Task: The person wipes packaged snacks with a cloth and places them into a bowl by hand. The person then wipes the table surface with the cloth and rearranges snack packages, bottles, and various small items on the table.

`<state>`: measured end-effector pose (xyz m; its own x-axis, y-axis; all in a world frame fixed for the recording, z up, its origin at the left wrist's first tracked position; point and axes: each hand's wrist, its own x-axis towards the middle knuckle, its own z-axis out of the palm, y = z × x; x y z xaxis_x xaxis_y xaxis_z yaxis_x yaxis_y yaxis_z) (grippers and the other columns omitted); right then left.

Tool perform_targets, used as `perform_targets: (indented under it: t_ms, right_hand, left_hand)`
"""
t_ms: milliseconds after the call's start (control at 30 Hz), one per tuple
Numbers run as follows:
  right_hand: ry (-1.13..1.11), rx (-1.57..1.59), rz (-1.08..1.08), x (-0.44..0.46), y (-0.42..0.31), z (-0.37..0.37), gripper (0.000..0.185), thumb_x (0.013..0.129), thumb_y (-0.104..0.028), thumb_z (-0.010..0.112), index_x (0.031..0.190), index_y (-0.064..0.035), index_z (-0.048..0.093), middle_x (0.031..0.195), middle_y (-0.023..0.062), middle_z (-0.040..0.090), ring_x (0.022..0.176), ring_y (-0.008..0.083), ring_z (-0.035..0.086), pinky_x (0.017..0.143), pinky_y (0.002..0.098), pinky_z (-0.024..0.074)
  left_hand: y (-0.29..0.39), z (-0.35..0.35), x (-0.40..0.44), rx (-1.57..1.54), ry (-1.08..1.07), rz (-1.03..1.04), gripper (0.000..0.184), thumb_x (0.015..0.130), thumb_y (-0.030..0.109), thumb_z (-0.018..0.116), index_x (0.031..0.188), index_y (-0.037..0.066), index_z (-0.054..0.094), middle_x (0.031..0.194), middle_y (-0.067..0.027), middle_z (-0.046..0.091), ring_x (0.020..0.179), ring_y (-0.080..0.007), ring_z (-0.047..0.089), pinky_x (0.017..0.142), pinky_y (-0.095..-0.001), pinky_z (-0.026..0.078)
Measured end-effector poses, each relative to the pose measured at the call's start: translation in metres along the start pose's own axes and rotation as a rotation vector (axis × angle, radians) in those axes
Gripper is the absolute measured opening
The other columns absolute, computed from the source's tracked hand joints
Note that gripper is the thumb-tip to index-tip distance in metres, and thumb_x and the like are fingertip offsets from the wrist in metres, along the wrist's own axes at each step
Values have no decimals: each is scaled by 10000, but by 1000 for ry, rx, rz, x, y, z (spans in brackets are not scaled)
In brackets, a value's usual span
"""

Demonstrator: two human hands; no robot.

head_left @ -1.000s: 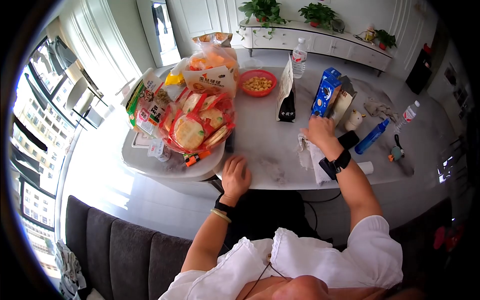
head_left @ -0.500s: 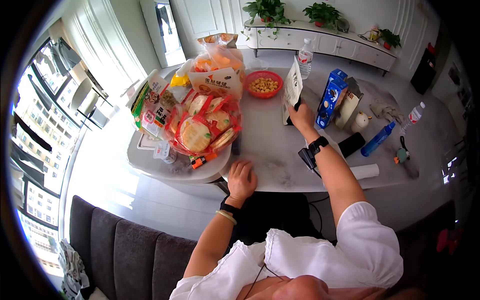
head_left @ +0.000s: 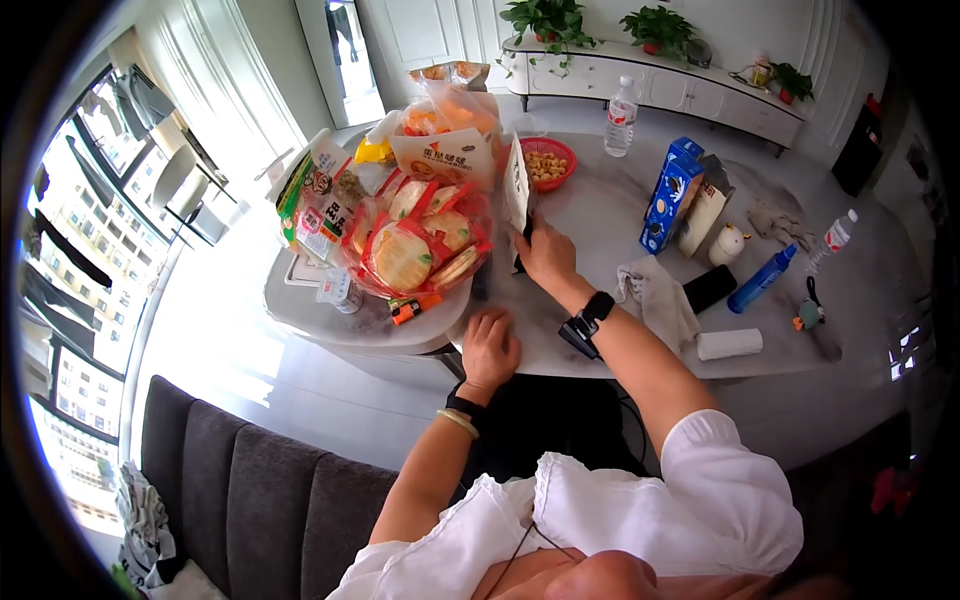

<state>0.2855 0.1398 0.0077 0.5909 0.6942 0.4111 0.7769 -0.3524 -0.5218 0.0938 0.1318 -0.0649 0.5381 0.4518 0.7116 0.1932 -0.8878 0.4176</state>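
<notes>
My right hand (head_left: 549, 259) grips the lower near edge of an upright pale printed snack bag (head_left: 517, 190) with a dark bottom. The bag is seen almost edge-on, so its contents are hidden. Behind it, a red bowl (head_left: 572, 170) of small tan pieces is partly covered from view. At the table's front edge my left hand (head_left: 490, 348) rests on the top, fingers loosely laid and holding nothing. Just beyond the left hand lies a large red-trimmed clear bag of round flat crackers (head_left: 402, 258).
A paper-fronted bag (head_left: 445, 155) and a green-white pouch (head_left: 318, 205) crowd the left. On the right stand a blue box (head_left: 670, 197), a beige box (head_left: 706, 208) and a water bottle (head_left: 620, 120). A cloth (head_left: 665, 300), black phone-like object (head_left: 709, 288) and blue bottle (head_left: 762, 279) lie nearer.
My right hand has carried the snack bag leftward across the table, and it now stands in front of the red bowl. More of the cloth shows. My left hand stays put.
</notes>
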Motion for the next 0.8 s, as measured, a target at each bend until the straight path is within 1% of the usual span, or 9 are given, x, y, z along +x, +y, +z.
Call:
perform_targets:
  t_ms: [100, 200, 300, 400, 500, 600, 700, 800]
  right_hand:
    - [40, -1, 3, 3, -13, 13, 510, 893, -365, 632, 1185, 24, 477, 871, 241, 673, 745, 434, 665, 653, 511, 542]
    - [78, 35, -49, 2, -19, 13, 554, 866, -386, 661, 1195, 17, 470, 964, 254, 657, 804, 437, 663, 689, 508, 544]
    - [1, 61, -60, 7, -18, 14, 712, 804, -434, 722, 1241, 54, 444, 1124, 283, 567, 874, 435, 655, 691, 514, 544]
    - [-30, 54, -97, 9, -16, 15, 754, 768, -443, 752, 1244, 51, 439, 1161, 287, 543, 884, 433, 654, 705, 506, 548]
    - [-56, 59, -82, 9, -16, 13, 773, 741, -444, 773, 1236, 48, 441, 1149, 278, 557, 884, 430, 654, 710, 503, 551]
    - [-51, 95, -98, 8, -14, 10, 681, 738, -415, 772, 1179, 15, 482, 1041, 258, 642, 908, 443, 645, 765, 509, 533]
    - [-156, 58, -120, 12, -11, 6, 777, 720, -395, 787, 1272, 18, 430, 1190, 262, 575, 925, 432, 645, 776, 499, 545]
    - [-177, 104, -114, 11, -5, 1, 801, 734, -332, 777, 1347, 15, 395, 1228, 275, 563, 998, 450, 619, 846, 493, 527]
  left_hand:
    - [-1, 0, -1, 3, 3, 4, 266, 713, 45, 626, 977, 28, 646, 1054, -126, 642, 1024, -348, 584, 897, -438, 488]
    - [-1, 0, 0, -1, 6, 16, 250, 716, 46, 633, 964, 28, 652, 1041, -121, 646, 1008, -343, 590, 887, -433, 492]
    - [1, -1, 2, -9, 16, 25, 246, 715, 50, 639, 960, 29, 656, 1027, -120, 649, 995, -343, 594, 878, -428, 496]
    - [1, -1, 1, -7, 18, 28, 247, 716, 49, 638, 962, 30, 658, 1016, -121, 650, 987, -344, 594, 869, -429, 498]
    - [3, -2, 1, -2, 10, 23, 252, 714, 52, 637, 964, 32, 658, 1010, -122, 651, 981, -344, 593, 865, -429, 497]
    - [4, -1, 2, -5, 19, 31, 255, 709, 52, 635, 963, 34, 659, 997, -125, 648, 971, -347, 591, 862, -431, 496]
    - [-1, 1, -2, 19, -1, 23, 255, 705, 52, 631, 958, 36, 657, 989, -129, 641, 963, -352, 588, 858, -433, 497]
    - [3, -2, 0, 20, 29, 18, 261, 701, 46, 627, 961, 36, 651, 990, -131, 632, 963, -356, 584, 851, -437, 498]
